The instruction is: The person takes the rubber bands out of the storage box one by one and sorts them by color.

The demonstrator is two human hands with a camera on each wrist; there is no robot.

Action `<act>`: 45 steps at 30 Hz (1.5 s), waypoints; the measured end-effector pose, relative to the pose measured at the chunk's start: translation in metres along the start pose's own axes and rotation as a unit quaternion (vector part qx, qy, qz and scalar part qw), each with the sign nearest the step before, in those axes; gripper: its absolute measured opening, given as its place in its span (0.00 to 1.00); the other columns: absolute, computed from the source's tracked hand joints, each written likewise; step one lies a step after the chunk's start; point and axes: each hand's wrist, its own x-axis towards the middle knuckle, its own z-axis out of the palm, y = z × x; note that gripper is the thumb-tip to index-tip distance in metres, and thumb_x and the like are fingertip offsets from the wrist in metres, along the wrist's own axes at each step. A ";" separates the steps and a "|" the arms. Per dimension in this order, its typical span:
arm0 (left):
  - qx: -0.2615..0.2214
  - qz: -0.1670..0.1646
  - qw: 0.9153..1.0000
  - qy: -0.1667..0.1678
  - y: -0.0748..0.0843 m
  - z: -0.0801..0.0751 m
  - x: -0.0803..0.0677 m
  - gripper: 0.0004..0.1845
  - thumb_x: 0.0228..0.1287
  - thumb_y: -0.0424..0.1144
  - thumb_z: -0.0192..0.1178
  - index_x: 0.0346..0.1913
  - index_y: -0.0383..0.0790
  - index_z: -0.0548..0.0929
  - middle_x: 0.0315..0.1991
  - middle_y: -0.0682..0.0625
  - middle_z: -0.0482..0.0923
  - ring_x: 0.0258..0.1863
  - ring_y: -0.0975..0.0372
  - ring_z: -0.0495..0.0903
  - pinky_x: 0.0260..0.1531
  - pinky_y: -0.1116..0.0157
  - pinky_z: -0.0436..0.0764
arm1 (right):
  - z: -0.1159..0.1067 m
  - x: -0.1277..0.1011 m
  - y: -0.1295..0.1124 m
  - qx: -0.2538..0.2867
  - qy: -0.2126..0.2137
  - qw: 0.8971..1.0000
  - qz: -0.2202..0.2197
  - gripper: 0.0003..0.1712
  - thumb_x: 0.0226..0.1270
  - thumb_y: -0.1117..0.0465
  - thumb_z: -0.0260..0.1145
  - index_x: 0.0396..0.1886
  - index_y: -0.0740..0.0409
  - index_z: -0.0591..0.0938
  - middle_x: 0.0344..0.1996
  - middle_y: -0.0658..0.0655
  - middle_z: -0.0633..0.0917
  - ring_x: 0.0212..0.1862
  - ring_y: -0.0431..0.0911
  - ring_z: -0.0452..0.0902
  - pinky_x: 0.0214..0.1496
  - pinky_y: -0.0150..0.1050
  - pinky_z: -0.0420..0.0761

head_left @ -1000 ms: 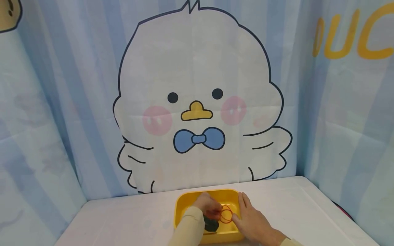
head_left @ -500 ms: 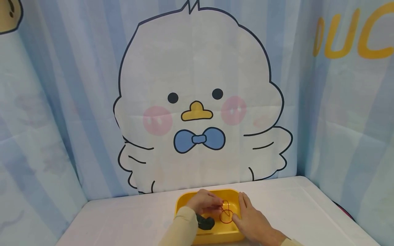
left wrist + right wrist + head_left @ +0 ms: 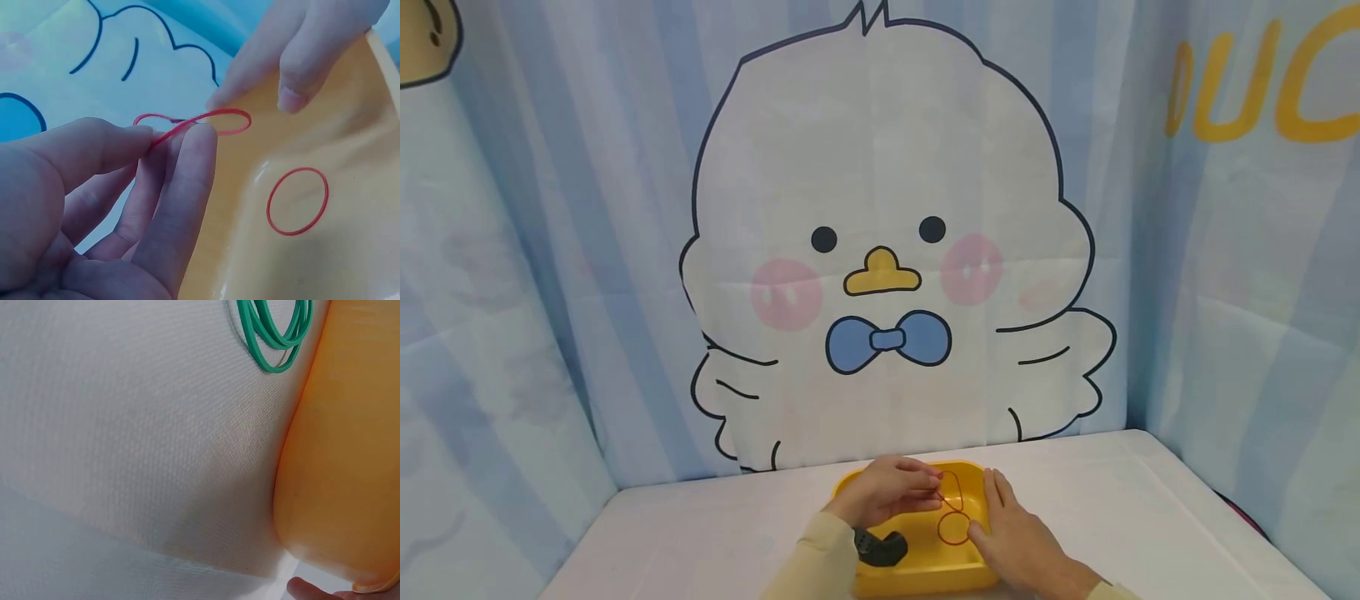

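Note:
My left hand [image 3: 887,492] is raised over the left rear of a yellow plastic tub [image 3: 925,577]. Between its thumb and fingertips it pinches a thin red rubber band [image 3: 201,117], which is twisted into a figure eight in the left wrist view. A second red rubber band [image 3: 289,234] lies as a ring on the tub's floor. On the tub's right side, my right hand [image 3: 1018,542] holds the wall, thumb over the inside and fingers along the rim. Only a fingertip [image 3: 303,589] of it shows in the right wrist view.
Several green rubber bands [image 3: 275,337] lie on the white tablecloth [image 3: 125,425] against the tub's outer side. A black wrist device [image 3: 880,548] sits under my left forearm, over the tub. A curtain with a cartoon bird [image 3: 880,400] hangs behind the table.
My left hand has risen and moved back and left, drawing one red rubber band away from the other, which stays on the tub floor. The right hand keeps its place.

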 end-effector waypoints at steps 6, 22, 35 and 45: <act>-0.021 0.006 1.000 -0.016 -0.001 -0.007 -0.012 0.16 0.66 0.32 0.62 0.55 0.31 0.81 0.49 0.39 0.85 0.38 0.60 0.88 0.44 0.64 0.86 | 0.000 0.000 0.000 0.000 -0.011 1.000 0.005 0.48 0.66 0.48 0.56 0.76 0.71 0.51 0.76 0.71 0.55 0.37 0.50 0.77 0.60 0.58 0.78; -0.070 0.033 0.994 -0.071 -0.002 -0.016 -0.049 0.18 0.66 0.34 0.62 0.56 0.28 0.80 0.44 0.42 0.85 0.38 0.61 0.88 0.46 0.63 0.86 | -0.001 0.000 0.002 0.002 -0.029 0.999 0.013 0.48 0.67 0.47 0.55 0.77 0.70 0.50 0.76 0.71 0.53 0.36 0.49 0.75 0.60 0.57 0.79; -0.082 -0.007 0.993 -0.081 -0.014 -0.024 -0.079 0.16 0.65 0.36 0.64 0.53 0.33 0.82 0.42 0.45 0.87 0.39 0.62 0.88 0.47 0.65 0.85 | 0.000 0.001 0.002 0.006 -0.022 1.000 0.004 0.48 0.68 0.48 0.54 0.77 0.70 0.49 0.77 0.71 0.53 0.37 0.50 0.75 0.59 0.57 0.79; -0.065 -0.054 0.995 -0.045 -0.030 -0.022 -0.101 0.22 0.57 0.43 0.70 0.53 0.36 0.83 0.46 0.44 0.86 0.39 0.61 0.88 0.48 0.67 0.84 | 0.001 0.002 0.002 0.003 -0.026 1.000 0.005 0.47 0.69 0.49 0.53 0.77 0.70 0.48 0.77 0.71 0.53 0.38 0.50 0.76 0.59 0.59 0.79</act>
